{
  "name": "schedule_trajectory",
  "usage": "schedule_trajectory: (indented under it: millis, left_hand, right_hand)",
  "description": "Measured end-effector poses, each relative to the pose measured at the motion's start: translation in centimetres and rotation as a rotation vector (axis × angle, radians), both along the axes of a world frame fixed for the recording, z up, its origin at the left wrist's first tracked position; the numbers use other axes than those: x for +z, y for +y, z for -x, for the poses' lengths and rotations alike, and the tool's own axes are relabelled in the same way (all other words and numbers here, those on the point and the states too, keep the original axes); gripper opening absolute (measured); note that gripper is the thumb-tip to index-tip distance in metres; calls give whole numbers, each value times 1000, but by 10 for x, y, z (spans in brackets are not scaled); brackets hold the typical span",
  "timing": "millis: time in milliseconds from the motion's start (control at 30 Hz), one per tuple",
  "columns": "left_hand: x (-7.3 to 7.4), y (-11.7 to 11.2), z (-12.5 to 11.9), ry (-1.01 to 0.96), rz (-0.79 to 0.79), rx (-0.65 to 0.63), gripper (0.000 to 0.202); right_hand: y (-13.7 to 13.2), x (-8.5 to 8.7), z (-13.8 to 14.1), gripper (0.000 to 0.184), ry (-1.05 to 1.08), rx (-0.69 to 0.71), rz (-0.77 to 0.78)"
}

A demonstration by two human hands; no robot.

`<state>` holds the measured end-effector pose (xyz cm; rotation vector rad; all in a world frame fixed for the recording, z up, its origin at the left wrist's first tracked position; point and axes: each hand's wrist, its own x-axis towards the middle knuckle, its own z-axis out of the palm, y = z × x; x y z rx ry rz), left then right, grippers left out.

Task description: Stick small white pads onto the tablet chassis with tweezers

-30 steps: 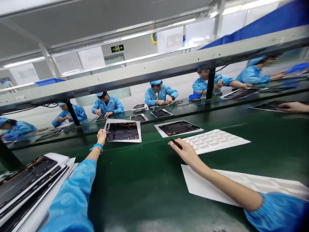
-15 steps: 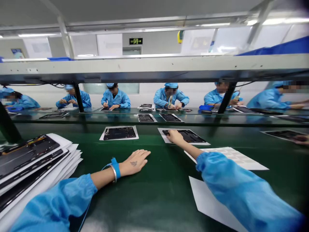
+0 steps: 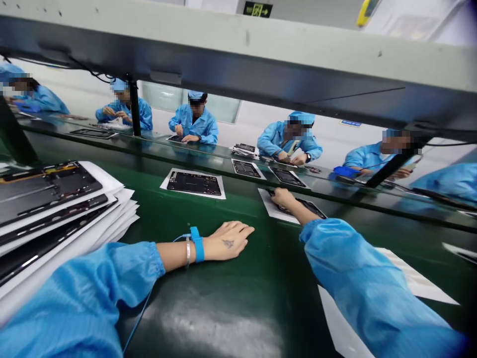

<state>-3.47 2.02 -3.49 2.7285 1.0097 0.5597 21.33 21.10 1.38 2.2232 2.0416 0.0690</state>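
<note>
My left hand point(image 3: 229, 240) lies palm down on the green work surface point(image 3: 223, 303), its fingers stretched out and holding nothing. A blue wrist strap point(image 3: 197, 243) with a cord and a silver bangle circle that wrist. Farther off to the right, my right hand point(image 3: 285, 198) has its fingers closed at the left end of a black tablet panel point(image 3: 312, 209) lying on a white sheet point(image 3: 272, 206). My fingertips there are partly hidden. Another black tablet panel point(image 3: 194, 182) rests on white paper left of that hand.
A stack of tablet panels and paper sheets point(image 3: 52, 189) rises at my left. White sheets point(image 3: 428, 283) lie beneath and beside my right sleeve. A grey overhead shelf point(image 3: 223, 54) crosses above, held by dark posts point(image 3: 134, 107). Several co-workers point(image 3: 194, 119) in blue sit opposite.
The view has tilted and dropped, so the scene slants down to the right. My right hand stays at the left end of the panel. My left hand still lies flat.
</note>
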Motion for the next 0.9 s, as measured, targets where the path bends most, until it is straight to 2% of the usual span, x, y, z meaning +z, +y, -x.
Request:
schedule_trajectory:
  millis: [200,300,367,500,600,667,733,800,900]
  left_hand:
    - [0,-1,-1,0,11,3,43]
    - [-1,1,2,-8,28,25,45]
    - [1,6,5,-29,15,95,46]
    - [15,20,14,16,-226,248,55]
    - [39,19,14,217,-398,176,48]
    - [58,5,9,343,-429,50,34]
    - [77,-23,1,411,-431,-89,31]
    - [94,-59,-6,463,-411,-193,27]
    - [114,-114,-10,566,-264,-233,28]
  right_hand:
    - [-10,-10,24,33,-50,93,73]
    - [-19,-6,37,33,-37,157,68]
    - [-31,1,45,33,-7,225,49]
    - [-79,23,53,19,97,422,0]
    - [-138,41,48,18,204,585,-3]
    - [-182,53,38,23,317,668,-3]
    - [-224,64,21,35,563,711,-46]
    - [-261,73,-1,48,826,603,-156]
    - [-303,79,-41,58,1097,360,-388]
